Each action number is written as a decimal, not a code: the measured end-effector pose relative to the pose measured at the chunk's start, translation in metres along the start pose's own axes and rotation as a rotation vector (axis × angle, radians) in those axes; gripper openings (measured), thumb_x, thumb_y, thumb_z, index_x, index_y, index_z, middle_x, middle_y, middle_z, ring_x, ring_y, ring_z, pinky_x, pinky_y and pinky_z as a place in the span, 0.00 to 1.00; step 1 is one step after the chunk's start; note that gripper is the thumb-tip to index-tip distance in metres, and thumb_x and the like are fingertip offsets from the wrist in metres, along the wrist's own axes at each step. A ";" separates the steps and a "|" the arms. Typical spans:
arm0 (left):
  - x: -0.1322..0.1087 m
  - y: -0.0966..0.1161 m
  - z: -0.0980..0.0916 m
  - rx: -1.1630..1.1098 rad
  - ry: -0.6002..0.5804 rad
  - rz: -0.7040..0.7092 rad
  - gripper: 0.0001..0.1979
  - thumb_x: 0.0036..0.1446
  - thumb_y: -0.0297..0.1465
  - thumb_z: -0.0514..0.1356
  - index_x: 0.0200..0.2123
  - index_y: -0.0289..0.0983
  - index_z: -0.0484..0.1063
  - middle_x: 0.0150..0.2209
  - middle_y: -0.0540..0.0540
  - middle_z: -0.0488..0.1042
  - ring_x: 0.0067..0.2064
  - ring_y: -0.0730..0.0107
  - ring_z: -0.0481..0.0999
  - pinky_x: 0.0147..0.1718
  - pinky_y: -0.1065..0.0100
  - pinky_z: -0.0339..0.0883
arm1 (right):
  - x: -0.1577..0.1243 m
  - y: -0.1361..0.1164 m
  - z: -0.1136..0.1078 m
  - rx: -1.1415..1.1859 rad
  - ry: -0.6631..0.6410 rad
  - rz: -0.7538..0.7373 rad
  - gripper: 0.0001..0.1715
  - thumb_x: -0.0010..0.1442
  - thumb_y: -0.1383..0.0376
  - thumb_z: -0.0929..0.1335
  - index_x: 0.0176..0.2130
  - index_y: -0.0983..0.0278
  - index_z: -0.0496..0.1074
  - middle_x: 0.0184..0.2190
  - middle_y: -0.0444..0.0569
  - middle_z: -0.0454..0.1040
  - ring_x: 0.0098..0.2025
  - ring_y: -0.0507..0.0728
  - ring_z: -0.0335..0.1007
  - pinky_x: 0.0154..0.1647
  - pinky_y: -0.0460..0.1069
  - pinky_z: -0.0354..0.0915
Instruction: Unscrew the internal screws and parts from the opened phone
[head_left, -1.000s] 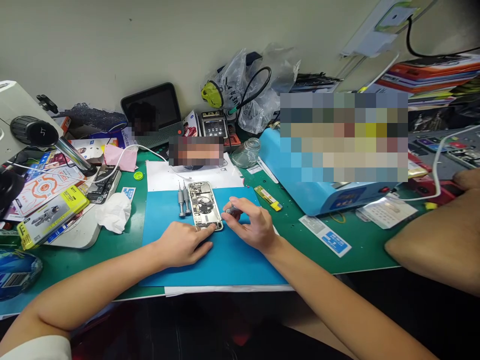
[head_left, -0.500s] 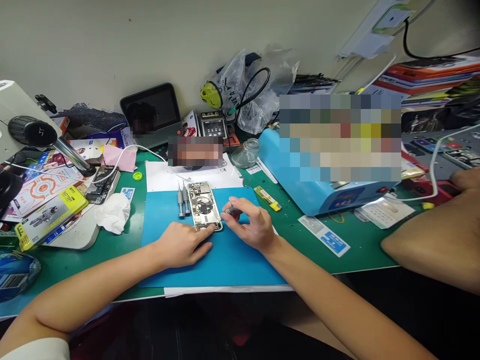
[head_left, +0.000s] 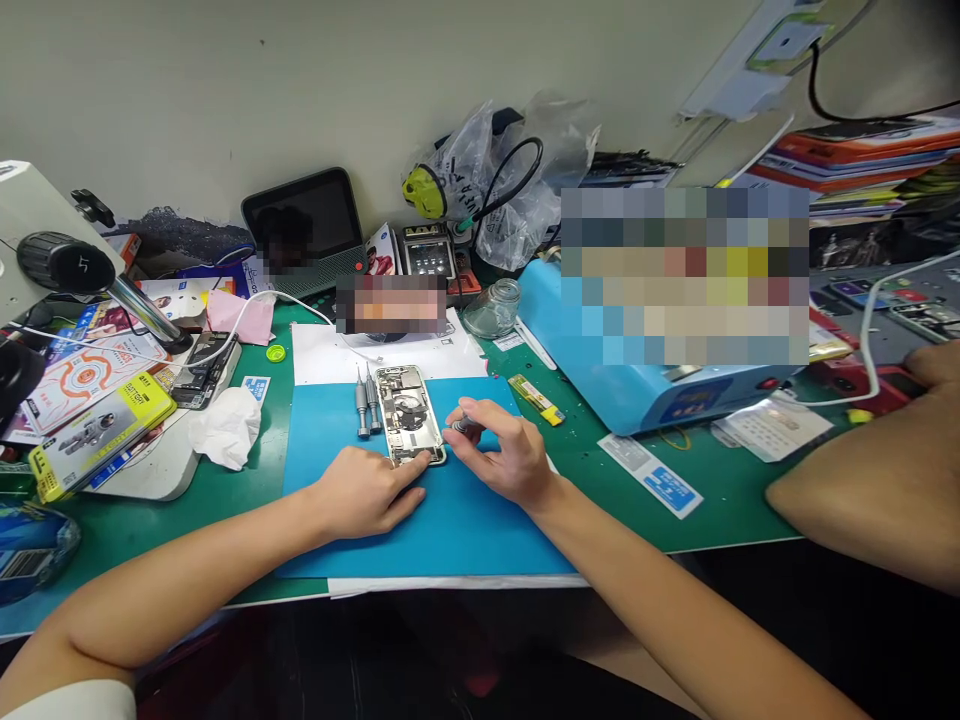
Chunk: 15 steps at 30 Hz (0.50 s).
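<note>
An opened smartphone (head_left: 409,412) lies on the blue mat (head_left: 472,535), its inner parts showing. My left hand (head_left: 367,492) rests at its lower end, the index fingertip pressing on the bottom edge and the other fingers curled; it grips nothing. Just right of the phone, my right hand (head_left: 506,450) is closed on a small grey metal screwdriver (head_left: 468,412), pinched between thumb and fingers. Its tip is too small to make out. Two more grey screwdrivers (head_left: 367,405) lie side by side along the phone's left edge.
A glass jar (head_left: 495,308) and a blue machine (head_left: 637,390) stand behind to the right. Battery boxes (head_left: 101,430), crumpled tissue (head_left: 225,428) and a microscope stand (head_left: 142,305) crowd the left. Another person's arm (head_left: 870,470) rests at the right edge.
</note>
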<state>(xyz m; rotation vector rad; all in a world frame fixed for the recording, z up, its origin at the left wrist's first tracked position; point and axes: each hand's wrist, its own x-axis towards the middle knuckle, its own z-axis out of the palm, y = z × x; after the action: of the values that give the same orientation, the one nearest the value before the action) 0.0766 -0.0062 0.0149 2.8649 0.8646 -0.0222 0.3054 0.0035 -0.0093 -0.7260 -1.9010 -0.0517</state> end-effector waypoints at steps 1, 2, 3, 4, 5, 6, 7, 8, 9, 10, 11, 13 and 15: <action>0.000 0.000 0.000 0.002 0.000 -0.001 0.25 0.72 0.42 0.46 0.65 0.37 0.63 0.31 0.45 0.80 0.30 0.63 0.80 0.25 0.67 0.65 | 0.000 0.000 0.000 -0.001 0.001 -0.002 0.37 0.62 0.73 0.70 0.66 0.58 0.56 0.31 0.44 0.75 0.26 0.50 0.68 0.23 0.43 0.69; 0.000 0.000 0.000 0.005 0.000 -0.002 0.25 0.72 0.42 0.46 0.65 0.37 0.63 0.30 0.45 0.80 0.30 0.63 0.79 0.25 0.67 0.65 | 0.000 0.000 0.000 -0.001 0.000 -0.002 0.38 0.62 0.73 0.70 0.66 0.58 0.56 0.31 0.44 0.75 0.26 0.50 0.67 0.23 0.43 0.69; 0.000 0.000 0.000 0.008 0.000 -0.002 0.26 0.72 0.42 0.46 0.65 0.37 0.63 0.30 0.45 0.79 0.29 0.63 0.79 0.25 0.67 0.64 | 0.000 0.000 0.000 -0.002 -0.001 -0.002 0.38 0.62 0.73 0.70 0.66 0.58 0.56 0.31 0.44 0.75 0.26 0.50 0.67 0.23 0.44 0.69; 0.000 0.000 0.000 0.011 0.000 -0.002 0.26 0.72 0.42 0.45 0.65 0.37 0.63 0.29 0.45 0.79 0.29 0.62 0.79 0.25 0.67 0.64 | 0.000 0.001 0.000 -0.002 -0.003 0.000 0.38 0.62 0.73 0.70 0.66 0.58 0.56 0.31 0.44 0.75 0.26 0.50 0.67 0.23 0.43 0.69; 0.001 0.000 0.000 0.013 0.000 -0.001 0.26 0.72 0.42 0.45 0.65 0.36 0.63 0.29 0.45 0.79 0.28 0.62 0.79 0.25 0.67 0.64 | 0.000 0.001 0.000 -0.001 -0.005 0.002 0.38 0.62 0.73 0.70 0.66 0.58 0.55 0.31 0.44 0.74 0.26 0.50 0.67 0.23 0.43 0.69; 0.001 0.000 -0.001 0.014 0.000 -0.001 0.26 0.72 0.42 0.45 0.65 0.36 0.63 0.28 0.45 0.79 0.28 0.62 0.79 0.24 0.67 0.64 | 0.000 0.001 0.000 0.000 -0.006 0.004 0.38 0.63 0.73 0.70 0.66 0.58 0.55 0.31 0.44 0.74 0.26 0.50 0.67 0.23 0.43 0.69; 0.001 0.000 -0.001 0.016 0.001 -0.002 0.26 0.72 0.42 0.45 0.65 0.36 0.63 0.28 0.45 0.79 0.28 0.62 0.79 0.24 0.67 0.64 | 0.000 0.001 0.000 0.000 -0.006 0.007 0.38 0.63 0.73 0.70 0.66 0.58 0.55 0.31 0.44 0.74 0.26 0.50 0.67 0.23 0.43 0.69; 0.001 -0.001 -0.001 0.017 0.002 -0.002 0.26 0.72 0.42 0.45 0.65 0.36 0.63 0.28 0.44 0.79 0.28 0.62 0.79 0.24 0.67 0.63 | 0.000 0.001 0.000 0.000 -0.005 0.009 0.37 0.63 0.73 0.70 0.66 0.58 0.56 0.31 0.44 0.74 0.26 0.50 0.67 0.23 0.43 0.69; 0.001 -0.001 -0.001 0.018 0.003 -0.002 0.26 0.72 0.42 0.45 0.65 0.36 0.63 0.28 0.44 0.79 0.28 0.63 0.79 0.24 0.67 0.63 | 0.000 0.001 0.000 0.000 -0.004 0.009 0.37 0.63 0.73 0.70 0.66 0.59 0.56 0.31 0.44 0.74 0.26 0.50 0.66 0.23 0.43 0.69; 0.001 -0.001 -0.001 0.018 0.005 -0.003 0.26 0.72 0.42 0.45 0.65 0.37 0.63 0.28 0.44 0.79 0.28 0.63 0.79 0.24 0.67 0.63 | -0.001 0.002 0.000 0.000 -0.001 0.008 0.37 0.62 0.73 0.70 0.66 0.59 0.56 0.31 0.44 0.74 0.26 0.50 0.66 0.23 0.44 0.69; 0.001 -0.001 -0.001 0.018 0.006 -0.003 0.26 0.72 0.42 0.45 0.65 0.37 0.63 0.29 0.44 0.79 0.29 0.63 0.79 0.24 0.68 0.63 | -0.001 0.002 0.000 -0.002 0.000 0.007 0.37 0.62 0.73 0.70 0.66 0.60 0.56 0.31 0.45 0.74 0.26 0.50 0.66 0.23 0.44 0.69; 0.000 -0.001 -0.001 0.018 0.005 -0.002 0.26 0.72 0.42 0.45 0.65 0.37 0.63 0.29 0.45 0.79 0.29 0.63 0.80 0.24 0.68 0.62 | -0.001 0.002 0.000 -0.005 0.002 0.003 0.38 0.62 0.74 0.70 0.66 0.61 0.57 0.32 0.45 0.74 0.26 0.50 0.66 0.23 0.44 0.69; 0.000 0.000 -0.001 0.018 0.003 -0.004 0.26 0.72 0.42 0.46 0.65 0.37 0.63 0.29 0.45 0.79 0.29 0.63 0.80 0.24 0.67 0.62 | -0.002 0.002 0.000 -0.008 0.002 0.003 0.38 0.61 0.74 0.70 0.66 0.61 0.57 0.31 0.45 0.74 0.26 0.49 0.66 0.23 0.44 0.69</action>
<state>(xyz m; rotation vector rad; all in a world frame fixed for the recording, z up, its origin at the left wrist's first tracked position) 0.0766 -0.0056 0.0155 2.8802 0.8750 -0.0267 0.3069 0.0045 -0.0113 -0.7336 -1.8986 -0.0589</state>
